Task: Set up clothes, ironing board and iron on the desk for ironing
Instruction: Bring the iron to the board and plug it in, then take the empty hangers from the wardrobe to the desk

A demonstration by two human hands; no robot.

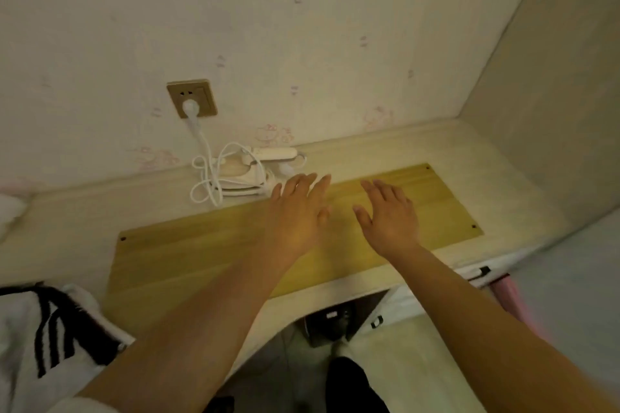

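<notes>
Pale desk [453, 157] holds yellow wooden board [201, 245]; white iron [248, 174] behind board's far edge; our left hand [297, 211], right hand [389, 214] above board, fingers straight, holding nothing.

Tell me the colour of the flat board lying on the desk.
Yellowish light wood grain; the flat wooden board shows best in the head view.

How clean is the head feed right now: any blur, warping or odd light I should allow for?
Head view: soft throughout, with dim, warm yellowish light; the right forearm smears toward the lower right corner; wide-angle warping bends the desk edge and tilts the walls; the iron and its cord are hazy but readable; both hands, left hand and right hand, look fairly sharp over the wooden board; no glare.
</notes>
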